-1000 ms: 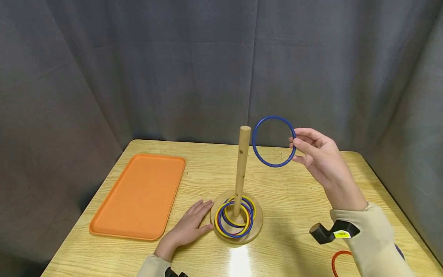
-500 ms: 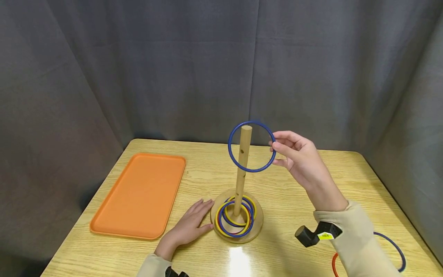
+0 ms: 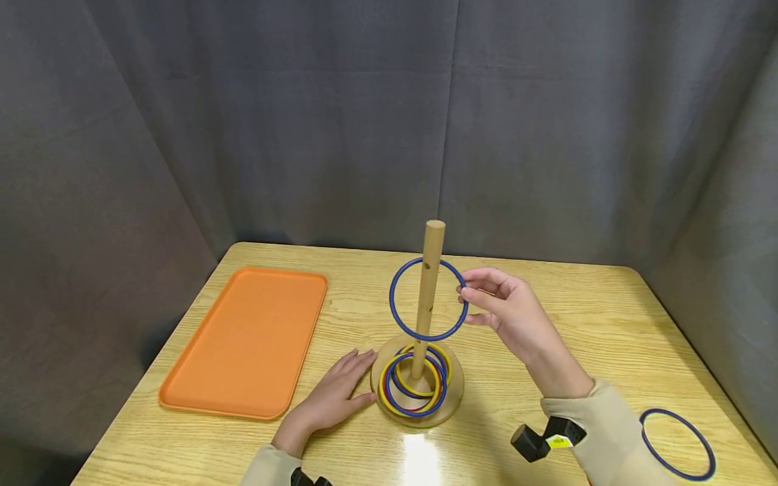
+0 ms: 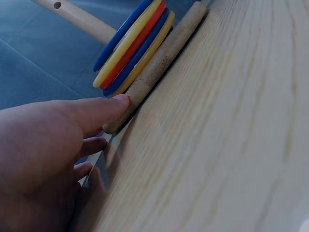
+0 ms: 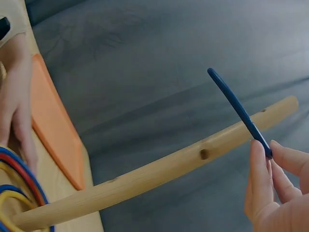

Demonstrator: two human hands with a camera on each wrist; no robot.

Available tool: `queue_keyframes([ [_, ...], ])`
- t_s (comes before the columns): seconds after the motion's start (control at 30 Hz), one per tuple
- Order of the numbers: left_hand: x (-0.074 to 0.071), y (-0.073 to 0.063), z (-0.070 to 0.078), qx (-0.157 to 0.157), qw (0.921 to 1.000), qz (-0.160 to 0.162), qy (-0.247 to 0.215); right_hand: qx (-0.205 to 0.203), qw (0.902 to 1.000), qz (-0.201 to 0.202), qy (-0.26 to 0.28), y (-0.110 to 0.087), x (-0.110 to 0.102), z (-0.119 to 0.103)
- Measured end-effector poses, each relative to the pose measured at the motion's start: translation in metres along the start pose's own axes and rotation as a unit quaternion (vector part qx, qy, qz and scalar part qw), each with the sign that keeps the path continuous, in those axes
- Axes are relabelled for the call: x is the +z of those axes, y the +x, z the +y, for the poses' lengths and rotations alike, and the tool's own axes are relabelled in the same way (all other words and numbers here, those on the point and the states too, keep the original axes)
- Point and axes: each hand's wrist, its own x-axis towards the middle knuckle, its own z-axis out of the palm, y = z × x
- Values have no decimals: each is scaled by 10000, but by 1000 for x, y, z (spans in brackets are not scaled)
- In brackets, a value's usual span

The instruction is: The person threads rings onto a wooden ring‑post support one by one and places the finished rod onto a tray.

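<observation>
A wooden peg (image 3: 427, 297) rises from a round wooden base (image 3: 454, 398). My right hand (image 3: 510, 312) pinches a blue ring (image 3: 391, 297) at its right side, thumb against fingers. That ring encircles the upper half of the peg: its far edge passes behind the wood, its near edge in front. In the right wrist view the held ring (image 5: 234, 102) is tilted across the peg near its top. Yellow, red and blue rings (image 4: 140, 46) lie stacked around the peg's foot. My left hand (image 3: 334, 398) lies flat with fingers straight, its thumb (image 4: 113, 107) touching the base's edge.
An orange tray (image 3: 249, 344) lies on the table (image 3: 346, 283) to the left. At the right, another blue ring (image 3: 708, 451) lies beside my right sleeve (image 3: 608, 432). A grey curtain (image 3: 340, 135) hangs behind the table.
My right hand has brought the blue ring left over the peg's top, then lowered it around the peg. The left hand has not moved. My sleeve now covers most of a red ring.
</observation>
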Motion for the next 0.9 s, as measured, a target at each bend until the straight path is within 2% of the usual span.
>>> queue_keyframes([
  [0.27,0,0,0,5,10000,14,69,418,9986,119,-300,-3,0,28],
  [0.9,1,0,-1,-23,10000,3,76,848,9902,-68,-1110,-10,-9,103],
])
